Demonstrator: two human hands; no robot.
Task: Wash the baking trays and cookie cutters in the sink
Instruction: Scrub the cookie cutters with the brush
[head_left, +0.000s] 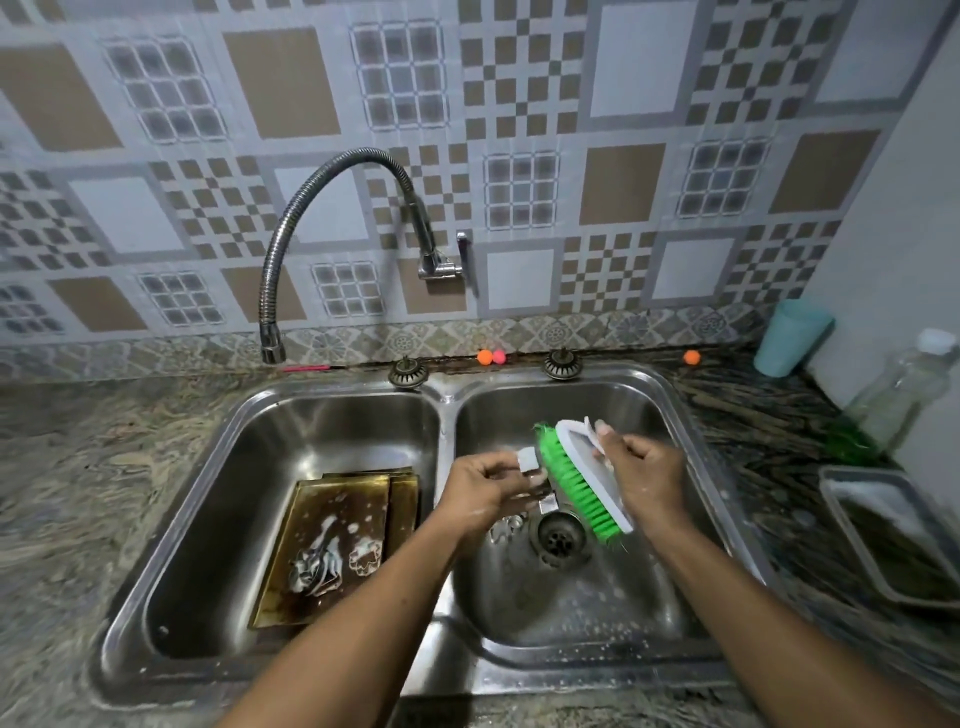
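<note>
A person's two hands work over a steel double sink set in a mottled stone countertop. A flexible metal tap arches from the tiled wall, its spout hanging above the back edge of the counter, left of the sink.

In the left basin, stacked baking trays lie flat against the right wall, dark with stains and flecked with suds. Two soapy cookie cutters rest on the top tray near its front edge.

Over the right basin, the left hand pinches a small metal cookie cutter between thumb and fingertips. The green bristles of a scrubbing brush press against it. The right hand has its fingers curled round the brush's white handle. Below them sits the drain, with another small metal shape on the basin floor just to its left.

Small orange and pink balls sit along the counter's back edge. In the right back corner stand a teal cup and a clear bottle. A rectangular container lies near the counter's right edge.
</note>
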